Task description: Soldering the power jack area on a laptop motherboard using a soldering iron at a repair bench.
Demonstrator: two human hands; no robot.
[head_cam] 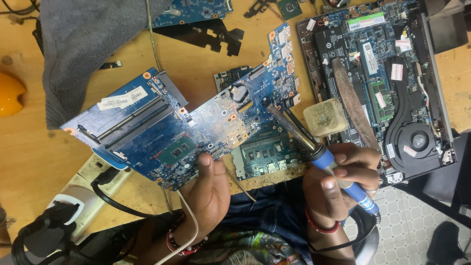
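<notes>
Our right hand [338, 184] grips the soldering iron [314, 147], tip angled up-left onto the blue motherboard [196, 122]; left hand [208, 189] pinches its near edge.

The motherboard [196, 122] lies tilted on the desk [29, 147], its near edge over a smaller board [265, 154]. Right of the motherboard sits an opened laptop [387, 88]; behind the motherboard, to the left, lies a cloth [83, 44].
</notes>
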